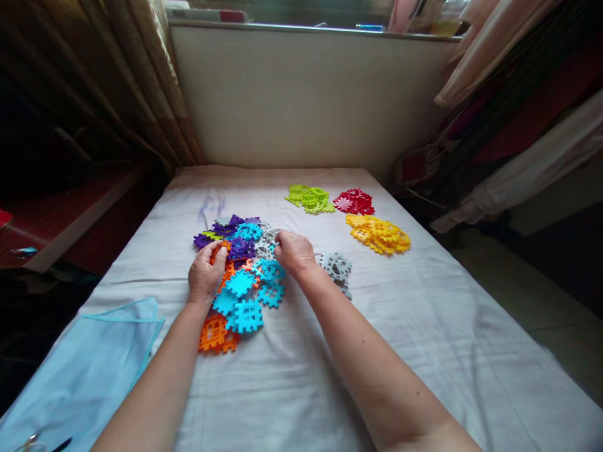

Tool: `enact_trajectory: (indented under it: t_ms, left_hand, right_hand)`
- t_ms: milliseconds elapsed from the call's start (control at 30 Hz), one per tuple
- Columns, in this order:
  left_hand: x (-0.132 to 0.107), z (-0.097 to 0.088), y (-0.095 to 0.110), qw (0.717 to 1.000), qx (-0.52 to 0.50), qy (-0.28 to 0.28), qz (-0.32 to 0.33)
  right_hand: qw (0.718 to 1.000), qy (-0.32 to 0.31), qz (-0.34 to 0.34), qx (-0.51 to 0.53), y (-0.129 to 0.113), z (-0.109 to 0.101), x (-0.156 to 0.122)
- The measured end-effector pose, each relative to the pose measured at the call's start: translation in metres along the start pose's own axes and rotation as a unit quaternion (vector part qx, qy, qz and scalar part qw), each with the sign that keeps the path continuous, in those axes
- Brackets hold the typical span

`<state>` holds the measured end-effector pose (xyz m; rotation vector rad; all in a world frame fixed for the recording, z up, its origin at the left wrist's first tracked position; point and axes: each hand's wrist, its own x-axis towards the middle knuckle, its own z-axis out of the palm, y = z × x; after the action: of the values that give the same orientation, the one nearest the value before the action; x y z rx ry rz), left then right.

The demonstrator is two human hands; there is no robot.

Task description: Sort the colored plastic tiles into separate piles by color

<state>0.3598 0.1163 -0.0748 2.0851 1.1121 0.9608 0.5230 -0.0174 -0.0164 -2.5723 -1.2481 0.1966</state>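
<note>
Tiles [240, 282] in the head view are partly separated by colour: lime pile [309, 198], red pile [354, 201] and yellow pile [378, 235] lie far right, grey pile [335, 265] nearer, while purple, blue and orange remain mixed at left. The left hand [207, 270] pinches an orange tile [219, 250]; the right hand [295, 252] curls beside grey tiles [266, 240], its grip hidden.
</note>
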Motion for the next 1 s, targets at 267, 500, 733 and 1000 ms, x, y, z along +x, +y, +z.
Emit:
enact_trajectory:
  t_ms: [267, 500, 733, 1000]
  left_hand:
    - [0.003, 0.018, 0.005, 0.990, -0.130, 0.046, -0.041]
    - [0.001, 0.011, 0.011, 0.920, -0.357, 0.112, -0.119]
    - [-0.005, 0.010, 0.016, 0.920, -0.349, 0.105, -0.141]
    - [-0.008, 0.008, 0.024, 0.938, -0.308, 0.079, -0.139]
  right_hand:
    - [0.999, 0.008, -0.002, 0.033, 0.032, 0.003, -0.001]
    - [0.998, 0.000, -0.053, 0.015, 0.009, 0.012, 0.011]
    - [0.998, -0.035, -0.028, 0.045, 0.003, 0.023, 0.019]
    - [0.998, -0.062, -0.021, 0.024, -0.005, 0.015, 0.025]
